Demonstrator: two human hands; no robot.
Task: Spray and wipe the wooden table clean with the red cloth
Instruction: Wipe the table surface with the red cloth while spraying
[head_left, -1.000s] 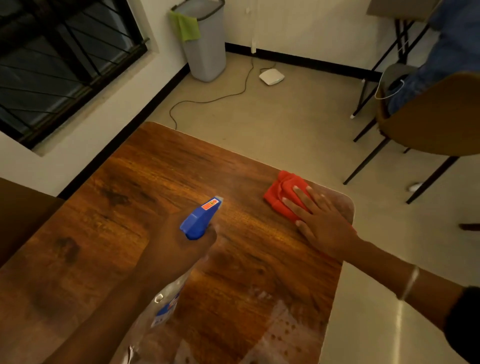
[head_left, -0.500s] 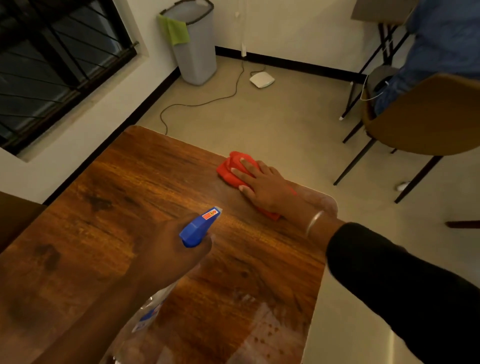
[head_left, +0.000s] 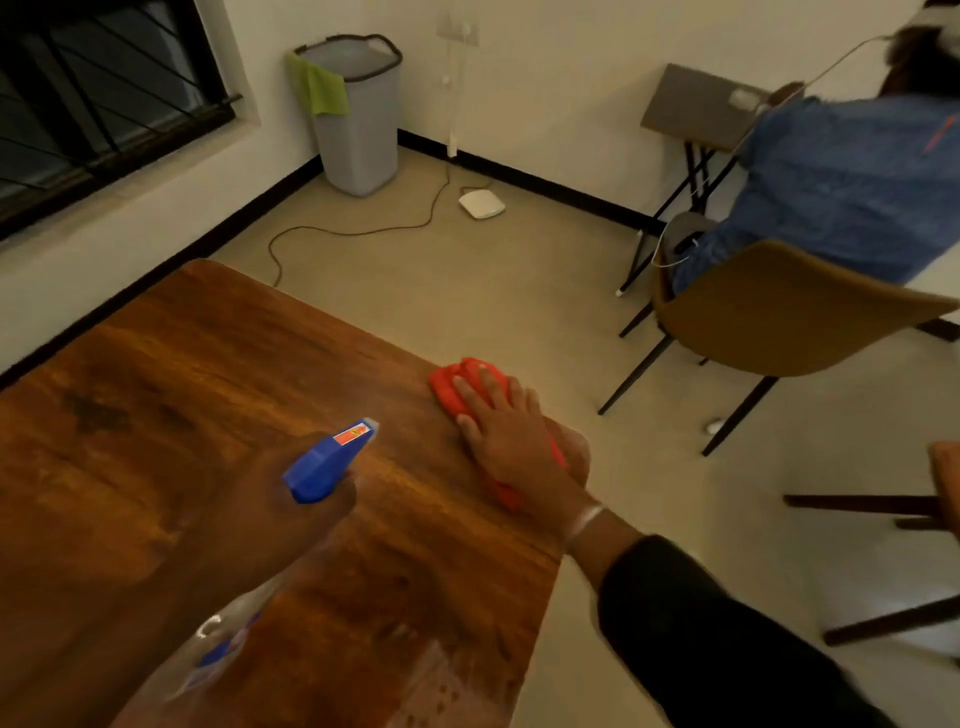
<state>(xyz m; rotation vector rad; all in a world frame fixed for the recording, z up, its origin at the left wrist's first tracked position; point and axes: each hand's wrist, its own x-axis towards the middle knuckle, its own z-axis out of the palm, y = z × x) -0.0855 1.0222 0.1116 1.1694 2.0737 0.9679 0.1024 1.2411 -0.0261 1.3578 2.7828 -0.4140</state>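
The red cloth (head_left: 470, 395) lies bunched at the far right edge of the wooden tabletop (head_left: 208, 395), pinned flat under the right hand (head_left: 511, 439), fingers spread open on top of it. That close to the rim, one wide stroke could drag it off onto the floor. The left hand (head_left: 291, 514) is wrapped around the spray bottle (head_left: 327, 462), nozzle aimed across the wood; a careless squeeze could mist past the edge.

No text can be read; the spray bottle (head_left: 326, 464) carries an orange label on its blue head (print too blurred to make out)
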